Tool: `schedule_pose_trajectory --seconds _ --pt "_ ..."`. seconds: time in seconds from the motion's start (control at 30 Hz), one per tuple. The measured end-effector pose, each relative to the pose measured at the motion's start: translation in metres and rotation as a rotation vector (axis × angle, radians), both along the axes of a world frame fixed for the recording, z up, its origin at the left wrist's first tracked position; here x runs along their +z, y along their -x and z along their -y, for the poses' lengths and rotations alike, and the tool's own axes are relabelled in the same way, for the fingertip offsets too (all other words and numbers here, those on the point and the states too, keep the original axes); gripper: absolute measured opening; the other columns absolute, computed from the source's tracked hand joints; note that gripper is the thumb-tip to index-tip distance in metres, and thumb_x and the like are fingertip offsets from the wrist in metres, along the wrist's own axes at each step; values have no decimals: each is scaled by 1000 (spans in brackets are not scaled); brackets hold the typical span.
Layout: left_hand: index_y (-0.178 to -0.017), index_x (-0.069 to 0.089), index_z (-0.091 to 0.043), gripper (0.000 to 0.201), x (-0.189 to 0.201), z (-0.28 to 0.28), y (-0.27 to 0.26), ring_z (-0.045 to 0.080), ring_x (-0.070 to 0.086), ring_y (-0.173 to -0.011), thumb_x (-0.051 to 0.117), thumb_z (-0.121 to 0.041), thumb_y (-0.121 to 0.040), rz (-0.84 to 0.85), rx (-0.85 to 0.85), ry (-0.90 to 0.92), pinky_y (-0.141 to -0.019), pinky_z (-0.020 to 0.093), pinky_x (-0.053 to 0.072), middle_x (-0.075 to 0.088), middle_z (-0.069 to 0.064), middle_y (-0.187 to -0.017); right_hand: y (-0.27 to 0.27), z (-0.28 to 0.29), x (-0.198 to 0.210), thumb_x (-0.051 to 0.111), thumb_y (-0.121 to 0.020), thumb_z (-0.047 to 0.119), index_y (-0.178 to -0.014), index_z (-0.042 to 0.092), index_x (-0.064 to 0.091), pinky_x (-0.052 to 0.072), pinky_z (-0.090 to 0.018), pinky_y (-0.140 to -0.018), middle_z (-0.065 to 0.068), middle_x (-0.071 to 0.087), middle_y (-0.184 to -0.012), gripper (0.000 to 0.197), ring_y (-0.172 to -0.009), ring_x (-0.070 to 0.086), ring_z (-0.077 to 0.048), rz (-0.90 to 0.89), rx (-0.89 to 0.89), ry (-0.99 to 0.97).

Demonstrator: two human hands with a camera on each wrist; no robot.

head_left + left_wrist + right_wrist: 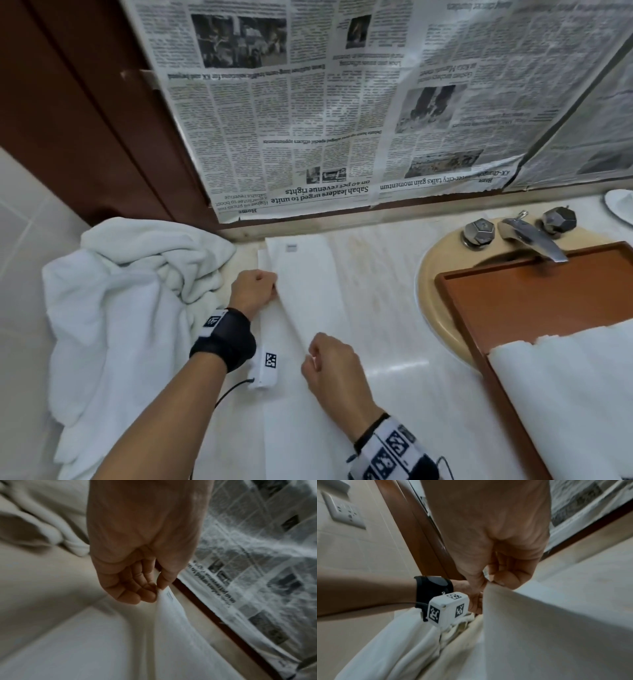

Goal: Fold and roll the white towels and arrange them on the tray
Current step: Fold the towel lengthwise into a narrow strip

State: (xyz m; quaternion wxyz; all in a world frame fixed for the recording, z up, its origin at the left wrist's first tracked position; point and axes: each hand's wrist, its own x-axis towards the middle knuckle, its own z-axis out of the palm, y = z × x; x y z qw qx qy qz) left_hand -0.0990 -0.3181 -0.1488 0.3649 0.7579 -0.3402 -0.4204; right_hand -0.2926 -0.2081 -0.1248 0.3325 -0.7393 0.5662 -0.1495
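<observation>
I saw sheets of newspaper (342,113) covering the wall beyond both hands, above the pale marble worktop (383,308). A heap of white towels (130,308) lay crumpled on the worktop just to the outside of my left hand (253,291). The flat towel (308,281) I was working on stretched along the worktop under and between both hands, one long edge raised into a fold. To the far side of my right hand (334,370) a brown tray (513,294) sat over the beige sink (431,284), beneath the tap (534,240), and rolled white towels (575,387) lay in the tray's near end.

My left hand's fingers (145,595) and thumb were pinched together on the towel's raised edge close to its small sewn label (169,595). My right hand's fingers (510,574) were curled with the thumb clamped on the same raised edge nearer to me, the cloth falling away from them in a ridge. A white tagged block (269,371) hung at my left wrist.
</observation>
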Motion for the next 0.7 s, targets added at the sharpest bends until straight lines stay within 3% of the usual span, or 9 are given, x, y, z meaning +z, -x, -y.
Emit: schedule_pose_trajectory --seconds 0.13,0.23,0.4,0.5,0.57,0.63,0.7 --pt "-69 68 -12 29 -12 -19 -13 17 59 -60 59 -29 -92 119 -19 -76 -61 27 45 68 1 -64 -21 -10 -22 48 -94 20 -92 11 52 47 -38 -70 -4 59 -87 10 -79 56 -23 -45 34 -83" --pt "-70 67 -12 34 -14 -19 -14 20 62 -66 65 -42 -88 131 -28 -72 -68 32 52 71 4 -68 -26 -14 -29 49 -94 22 -93 12 53 46 -38 -69 -3 59 -85 11 -78 56 -22 -31 34 -95" --pt "-82 70 -9 18 -14 -18 -15 20 62 -75 64 -24 -89 224 -99 -78 -58 22 39 69 1 -75 -36 -17 -28 49 -94 25 -91 14 52 42 -34 -65 1 55 -82 12 -76 53 -20 9 50 -64" --pt "-81 66 -9 18 -10 -20 -15 16 57 -67 56 -20 -92 235 -95 -100 -47 15 31 66 3 -73 -44 -19 -29 49 -94 27 -89 15 51 42 -35 -66 4 51 -77 12 -72 51 -19 64 58 -32" --pt "-75 59 -10 20 -11 -20 -16 20 57 -69 53 -20 -92 236 -94 -102 -53 20 37 66 5 -73 -48 -21 -32 49 -93 27 -88 16 51 44 -35 -67 6 49 -75 12 -71 50 -18 88 58 -36" --pt "-74 55 -12 20 -14 -19 -18 27 61 -82 52 -23 -91 245 -93 -100 -66 29 42 68 7 -80 -52 -24 -36 50 -92 27 -87 17 50 45 -35 -67 7 48 -72 11 -67 47 -14 123 29 -61" --pt "-70 52 -12 23 -17 -17 -22 32 63 -86 51 -24 -90 257 -98 -111 -70 34 44 67 8 -78 -53 -25 -40 51 -92 25 -87 17 50 44 -33 -67 8 48 -71 10 -65 44 -11 132 7 -85"
